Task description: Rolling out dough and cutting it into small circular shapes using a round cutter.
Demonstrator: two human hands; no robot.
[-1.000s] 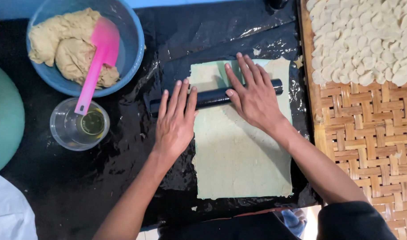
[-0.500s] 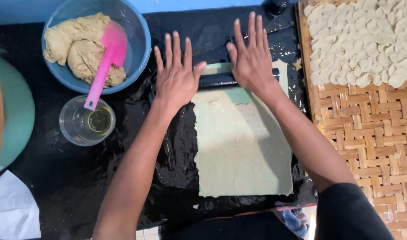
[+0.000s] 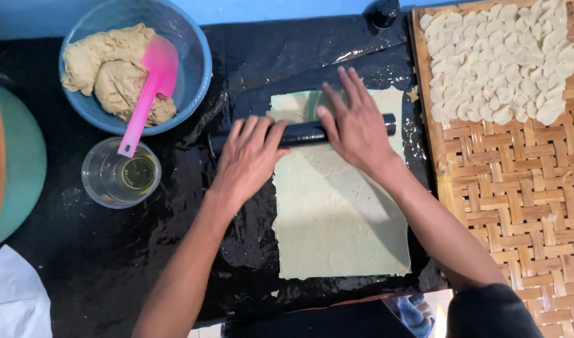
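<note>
Work surface = shiny black plastic sheet [image 3: 143,250], wrinkled & oily-looking, spread over a table w/ a blue strip along the far edge; a woven bamboo tray [image 3: 518,206] w/ a herringbone weave sits at the right, its far half piled w/ small pale cut dough pieces [image 3: 500,62]; a teal round object [image 3: 20,175] shows at the left edge.

Thin black cylindrical rolling pin [image 3: 305,133] lies crosswise over the far end of a flat pale rectangular dough sheet [image 3: 340,225]; left hand [image 3: 249,159] rests flat on the pin's left part, fingers spread & palm down, just off the sheet's left edge; right hand [image 3: 359,125] lies flat on the pin's right part over the dough, fingers stretched forward & slightly apart; neither hand curls round the pin, both press from above; most of the sheet lies nearer the person than the pin, betw. the forearms.

Sheet is smooth, matte, w/ ragged edges. Far left: blue round plastic bowl [image 3: 196,75] holding lumpy tan dough [image 3: 108,69] & a pink silicone spatula [image 3: 146,94], handle hanging over the rim; just below it a clear plastic cup [image 3: 118,175] w/ a little yellowish liquid.
</note>
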